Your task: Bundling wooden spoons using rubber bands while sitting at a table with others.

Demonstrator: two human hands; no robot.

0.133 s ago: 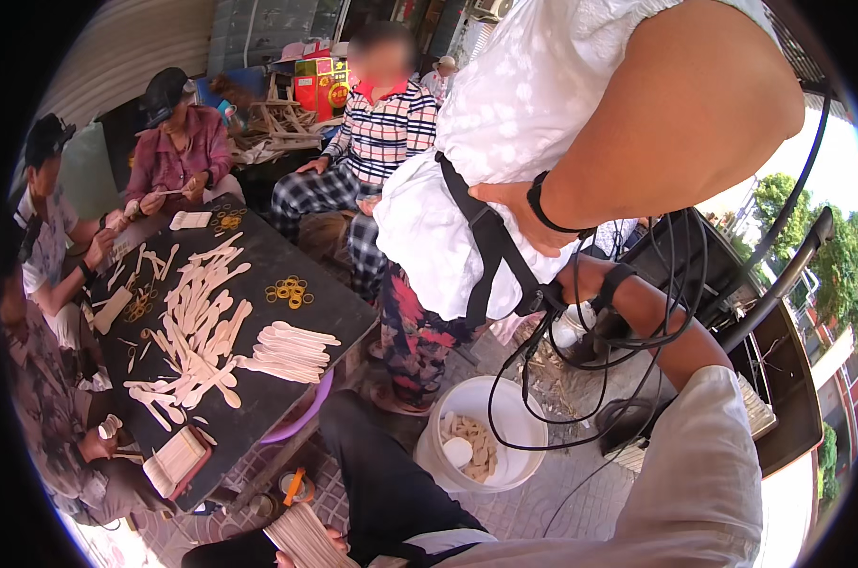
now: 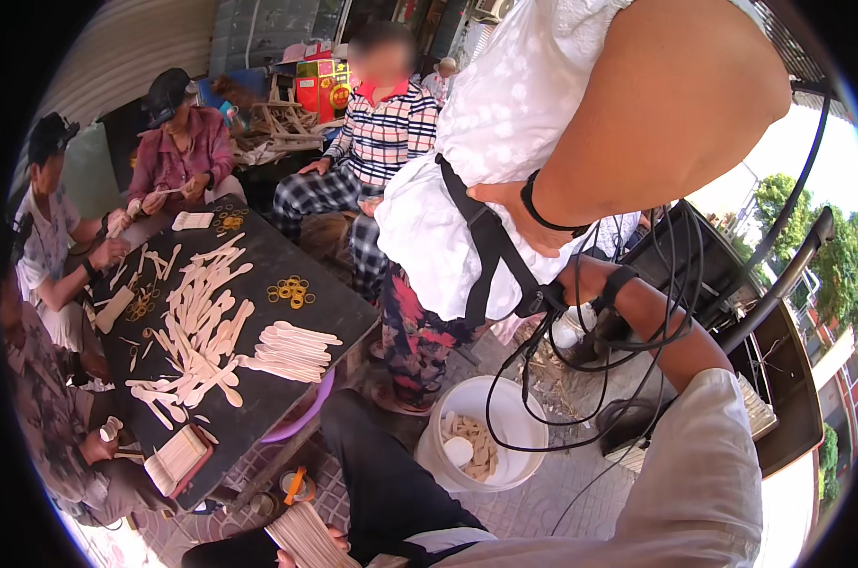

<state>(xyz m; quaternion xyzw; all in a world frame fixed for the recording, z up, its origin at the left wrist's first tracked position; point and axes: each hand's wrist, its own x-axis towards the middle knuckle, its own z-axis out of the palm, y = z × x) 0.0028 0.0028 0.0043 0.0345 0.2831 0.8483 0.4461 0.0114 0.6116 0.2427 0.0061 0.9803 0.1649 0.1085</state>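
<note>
At bottom edge, left hand [image 2: 327,541] grips wooden sticks [image 2: 301,538].

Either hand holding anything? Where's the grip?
Left hand holds a stack of flat wooden sticks, grip at its near end. Right hand is among black cables; a hold cannot be told.

The left hand [image 2: 308,541] grips a bundle of flat wooden sticks [image 2: 306,536] below the dark table [image 2: 348,308]; a white bucket [image 2: 523,417] stands right of the table.
</note>
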